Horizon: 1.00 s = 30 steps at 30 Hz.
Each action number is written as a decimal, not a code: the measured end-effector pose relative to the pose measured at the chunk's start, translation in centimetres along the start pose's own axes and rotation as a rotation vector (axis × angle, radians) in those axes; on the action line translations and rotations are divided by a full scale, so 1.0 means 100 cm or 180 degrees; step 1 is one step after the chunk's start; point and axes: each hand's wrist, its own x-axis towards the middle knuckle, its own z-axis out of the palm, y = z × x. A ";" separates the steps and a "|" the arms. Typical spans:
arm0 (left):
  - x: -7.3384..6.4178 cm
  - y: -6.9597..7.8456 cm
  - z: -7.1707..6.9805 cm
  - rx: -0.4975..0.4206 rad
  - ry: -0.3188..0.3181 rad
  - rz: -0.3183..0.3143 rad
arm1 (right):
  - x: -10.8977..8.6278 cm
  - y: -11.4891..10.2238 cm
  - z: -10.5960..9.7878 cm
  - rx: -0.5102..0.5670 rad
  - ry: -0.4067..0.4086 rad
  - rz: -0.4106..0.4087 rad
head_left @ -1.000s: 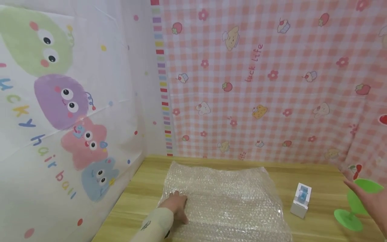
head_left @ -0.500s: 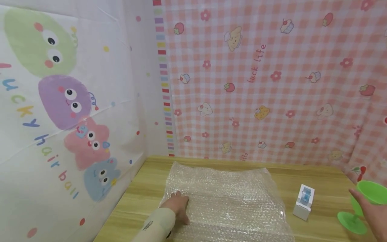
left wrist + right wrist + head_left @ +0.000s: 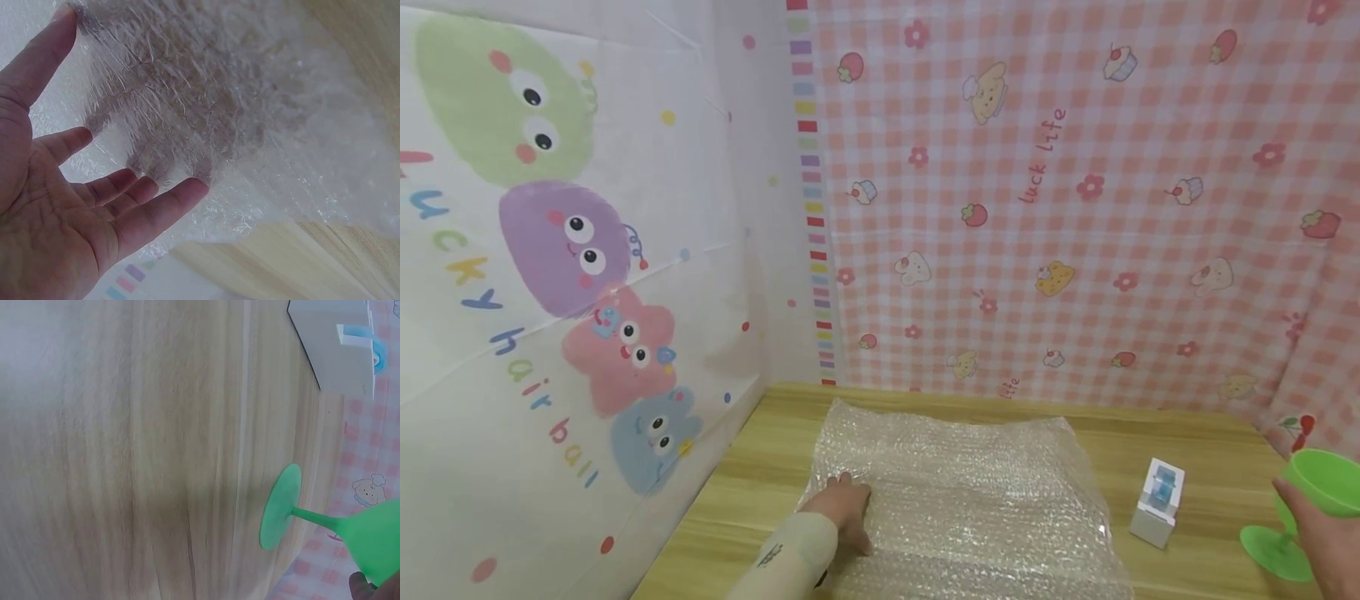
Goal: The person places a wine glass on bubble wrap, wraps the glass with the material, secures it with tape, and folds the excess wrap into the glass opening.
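My left hand [image 3: 841, 510] rests on a sheet of clear bubble wrap [image 3: 970, 500] near its left edge. In the left wrist view its fingers [image 3: 165, 209] are spread and nearly straight, tips against the crinkled plastic. On the right, a green plastic goblet [image 3: 1270, 550] stands upright, its round foot on the table. My right hand [image 3: 1326, 533] holds it by the bowl, with the thumb along the near left side. The right wrist view shows the bowl and stem, with a fingertip [image 3: 359, 586] at the bowl; the other fingers are out of frame.
A white tape dispenser [image 3: 1156, 508] with a blue roll stands between the bubble wrap and the goblet. The wooden table [image 3: 741, 483] meets a white printed sheet [image 3: 715, 208] on the left and a pink checked cloth [image 3: 1000, 167] at the back.
My right hand has come down and in against the goblet's bowl, its thumb now lower beside the rim. The left hand stays on the bubble wrap. The view has shifted slightly.
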 end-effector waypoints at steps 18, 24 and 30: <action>-0.001 0.003 -0.001 0.0048 0.0046 0.0017 | 0.005 -0.017 0.001 -0.0310 -0.0448 0.0134; -0.002 0.003 -0.001 0.0081 0.0067 0.0025 | 0.004 -0.040 0.005 -0.0152 -0.0226 -0.0220; 0.000 0.002 -0.001 0.0082 0.0049 0.0030 | -0.001 -0.063 0.014 -0.0372 -0.0181 -0.0335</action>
